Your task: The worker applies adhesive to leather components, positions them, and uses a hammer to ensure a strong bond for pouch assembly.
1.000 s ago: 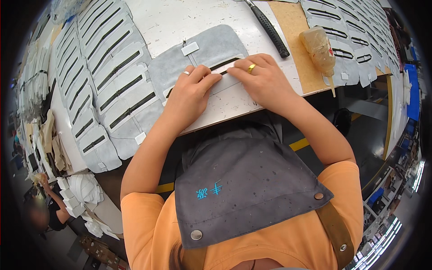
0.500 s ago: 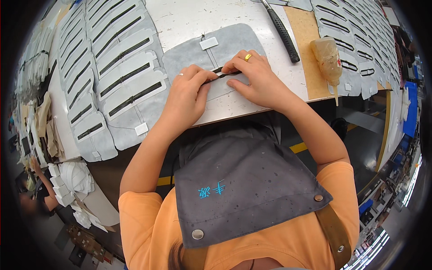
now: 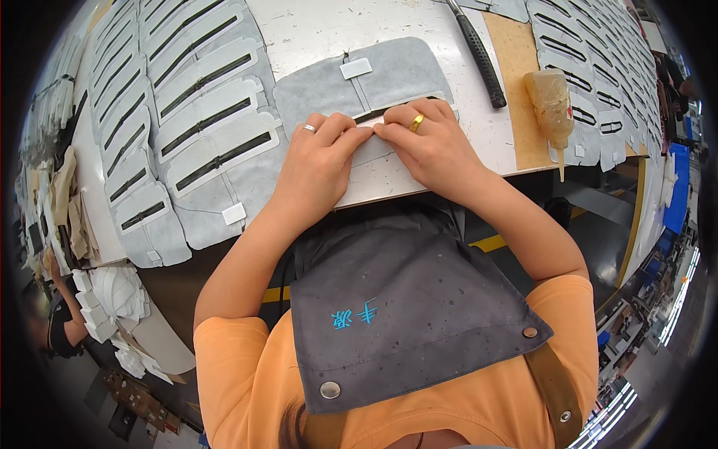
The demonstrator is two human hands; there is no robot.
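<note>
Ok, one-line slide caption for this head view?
Both hands, left hand and right hand, press a grey fabric piece flat on the white worktable.

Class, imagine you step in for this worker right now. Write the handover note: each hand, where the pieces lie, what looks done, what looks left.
Left hand and right hand: both flat on the grey piece, fingertips meeting at its dark slot, pressing a white strip there.
Table: finished-looking slotted pieces stacked to the left, more to the right.
Hammer and glue bottle lie to the right, untouched.
Done: the stacked pieces, it seems.
Left: the piece in hand, its strip not yet fully pressed.
</note>
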